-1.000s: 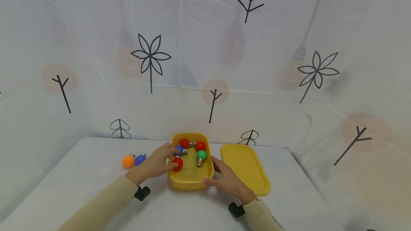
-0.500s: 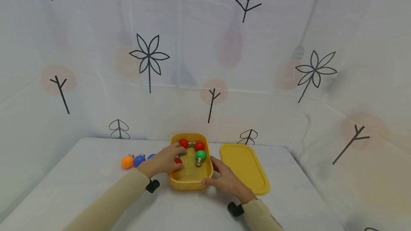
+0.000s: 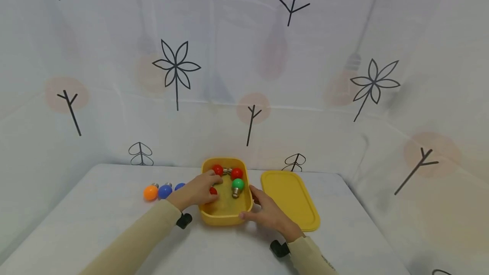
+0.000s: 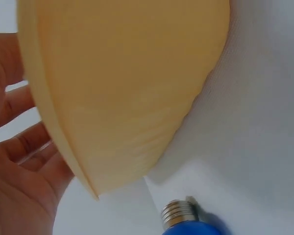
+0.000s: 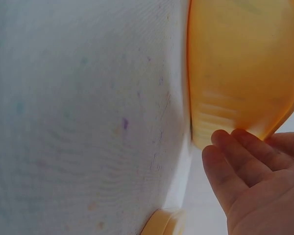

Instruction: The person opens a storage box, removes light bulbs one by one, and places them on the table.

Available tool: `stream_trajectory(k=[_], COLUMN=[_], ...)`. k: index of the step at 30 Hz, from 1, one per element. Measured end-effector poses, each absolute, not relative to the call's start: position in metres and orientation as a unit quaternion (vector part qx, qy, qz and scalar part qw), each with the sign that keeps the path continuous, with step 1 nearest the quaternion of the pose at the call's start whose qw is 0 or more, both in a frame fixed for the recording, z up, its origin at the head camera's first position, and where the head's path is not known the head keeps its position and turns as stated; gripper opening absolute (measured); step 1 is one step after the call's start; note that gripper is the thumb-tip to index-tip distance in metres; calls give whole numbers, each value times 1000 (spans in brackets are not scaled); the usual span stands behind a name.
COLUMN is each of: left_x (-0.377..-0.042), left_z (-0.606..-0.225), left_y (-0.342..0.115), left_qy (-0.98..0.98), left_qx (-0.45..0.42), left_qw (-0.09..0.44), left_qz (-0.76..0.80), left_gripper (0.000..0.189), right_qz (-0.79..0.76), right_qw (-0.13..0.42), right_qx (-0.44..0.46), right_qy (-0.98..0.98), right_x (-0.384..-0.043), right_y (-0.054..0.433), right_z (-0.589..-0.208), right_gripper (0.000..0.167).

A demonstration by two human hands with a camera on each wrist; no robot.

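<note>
In the head view, a yellow plastic box (image 3: 223, 220) stands mid-table with colored light bulbs inside. My left hand (image 3: 194, 191) reaches in over its left rim, thumb and fingers around a red light bulb (image 3: 213, 191). The hand covers most of that bulb; whether it grips the bulb I cannot tell. At the box's far end lie another red bulb (image 3: 217, 169) and a third red bulb (image 3: 237, 174); a green bulb (image 3: 237, 184) lies at the right wall. My right hand (image 3: 267, 212) rests against the box's right side, its fingertips touching the outer wall in the right wrist view.
Left of the box, an orange bulb (image 3: 150, 192), a blue bulb (image 3: 165, 192) and a second blue bulb (image 3: 180, 186) stand in a row on the white table. A yellow lid (image 3: 292, 203) lies flat on the right. A patterned cloth (image 3: 214, 71) hangs behind.
My left hand has moved right, further into the box, and now covers the blue bulb seen there before. The second blue bulb on the table has come into view. My right hand stays put.
</note>
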State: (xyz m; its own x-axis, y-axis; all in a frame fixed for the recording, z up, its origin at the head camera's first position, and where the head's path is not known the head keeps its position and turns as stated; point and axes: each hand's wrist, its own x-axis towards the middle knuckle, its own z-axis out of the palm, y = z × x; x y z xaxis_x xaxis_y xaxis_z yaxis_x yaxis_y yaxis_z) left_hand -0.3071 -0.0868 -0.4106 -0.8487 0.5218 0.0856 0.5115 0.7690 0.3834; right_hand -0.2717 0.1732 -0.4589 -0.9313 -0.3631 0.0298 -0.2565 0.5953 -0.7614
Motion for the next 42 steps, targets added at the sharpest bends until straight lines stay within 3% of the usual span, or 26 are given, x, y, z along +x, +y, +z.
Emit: stream_trajectory(k=[20,42], left_x=[-318,-315], left_z=[-426,-425], left_y=[-73,-60], left_qy=[950,952], left_qx=[264,231], left_qw=[5,30], left_qz=[169,200], left_gripper=[41,35], right_qz=[-418,-413], right_qw=[63,63], right_qx=[-181,-184], right_qy=[888,890], right_x=[-273,-271], right_y=[174,173], right_z=[-459,-458], right_gripper=[96,95])
